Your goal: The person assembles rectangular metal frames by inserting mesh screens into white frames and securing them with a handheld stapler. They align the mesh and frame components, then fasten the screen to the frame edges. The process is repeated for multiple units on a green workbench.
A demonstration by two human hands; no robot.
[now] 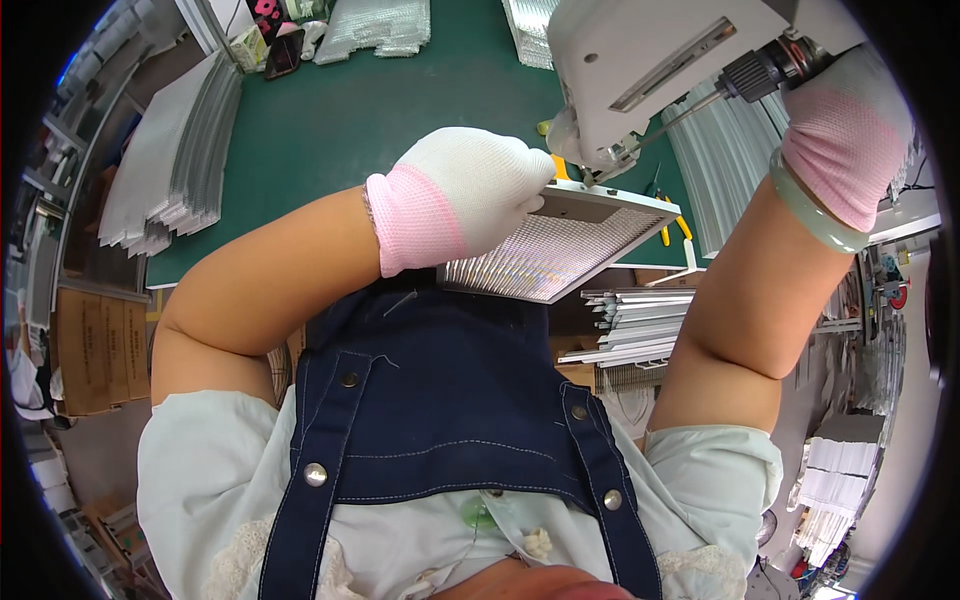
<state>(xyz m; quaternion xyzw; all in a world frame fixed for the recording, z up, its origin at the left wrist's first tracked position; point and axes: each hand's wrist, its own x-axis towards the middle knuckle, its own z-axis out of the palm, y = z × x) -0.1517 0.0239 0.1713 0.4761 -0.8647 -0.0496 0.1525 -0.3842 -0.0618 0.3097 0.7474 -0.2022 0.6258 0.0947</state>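
White-gloved L hand (478, 190) pinches framed panel (550, 255) w/ curled fingers; R hand (850, 130) nr grey machine (650, 65), grip hidden, can't tell.

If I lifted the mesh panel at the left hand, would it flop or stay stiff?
The mesh panel would probably stay stiff: its rim runs straight, without visible sag, beside the left hand. It's likely light for its size, being mostly fine mesh inside a narrow rim. The mesh might dent if pushed, as its texture looks delicate.
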